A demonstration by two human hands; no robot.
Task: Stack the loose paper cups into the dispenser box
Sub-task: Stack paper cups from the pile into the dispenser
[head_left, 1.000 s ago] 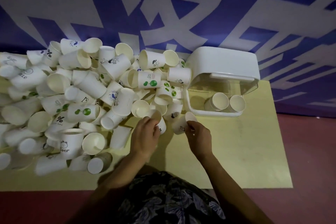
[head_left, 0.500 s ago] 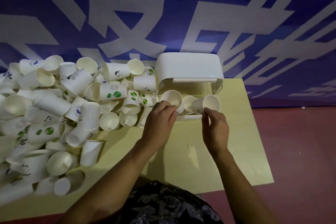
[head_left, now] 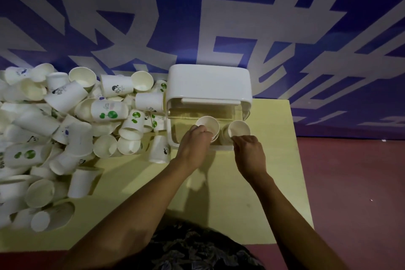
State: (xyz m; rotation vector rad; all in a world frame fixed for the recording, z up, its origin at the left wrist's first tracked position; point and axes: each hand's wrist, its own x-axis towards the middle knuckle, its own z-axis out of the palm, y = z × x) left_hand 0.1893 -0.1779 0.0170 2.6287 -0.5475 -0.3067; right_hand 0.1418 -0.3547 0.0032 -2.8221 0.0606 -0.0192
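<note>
A white dispenser box [head_left: 209, 82] with a clear front stands at the back of the yellow table [head_left: 236, 193]. My left hand [head_left: 194, 146] grips a white paper cup [head_left: 208, 124] at the box's open front, its mouth facing me, set into a cup beneath it. My right hand [head_left: 248, 152] pinches the rim of a second paper cup [head_left: 238, 129] beside it, on the right side of the opening. A big heap of loose paper cups [head_left: 65, 129], some with green or dark prints, covers the table's left half.
A blue wall with large white characters [head_left: 219, 17] rises right behind the table. Red floor [head_left: 350, 193] lies to the right of the table's edge. One cup [head_left: 158, 149] stands just left of the box, near my left wrist.
Both hands have pushed their cups further into the box's opening, onto the cups lying inside. The view has drifted slightly.
</note>
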